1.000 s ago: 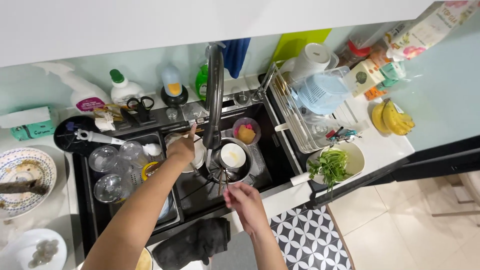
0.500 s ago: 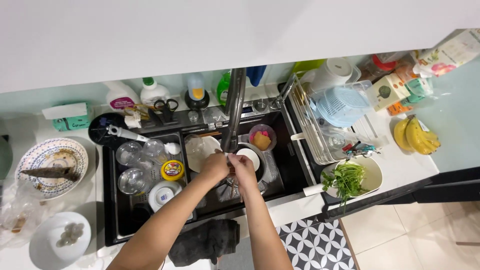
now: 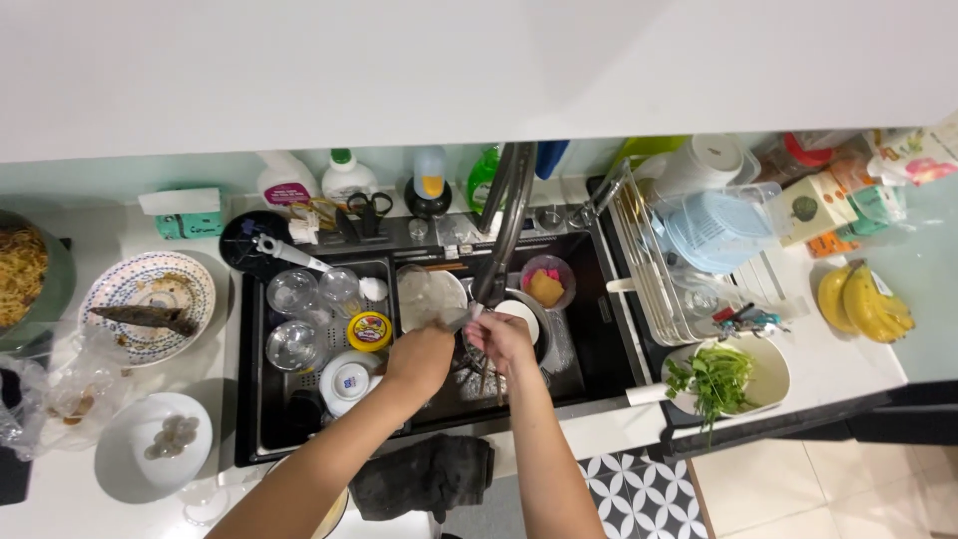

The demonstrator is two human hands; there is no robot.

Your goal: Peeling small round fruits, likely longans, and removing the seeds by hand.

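Note:
Both my hands meet over the right basin of the black sink (image 3: pixel 599 329), just below the dark faucet (image 3: pixel 507 225). My left hand (image 3: pixel 419 357) and my right hand (image 3: pixel 501 339) are closed around a bundle of thin utensils (image 3: pixel 486 375). The bundle's grey ends poke out between the hands and its thin tips hang down under the right hand. What kind of utensils they are is too small to tell. Right behind the hands a white bowl (image 3: pixel 521 313) sits in a metal pot, and a pink bowl (image 3: pixel 546 285) holds a yellow sponge.
The left basin holds glasses (image 3: pixel 294 295), a yellow-lidded tub (image 3: pixel 369 330) and a white bowl (image 3: pixel 348 380). A dish rack (image 3: pixel 689 269) with a blue colander stands right, near a bowl of greens (image 3: pixel 720 377) and bananas (image 3: pixel 860 300). A plate with fish (image 3: pixel 148 295) lies left. Bottles line the back.
My hands came together under the faucet from apart, and now both grip the utensils. The camera view shifted left.

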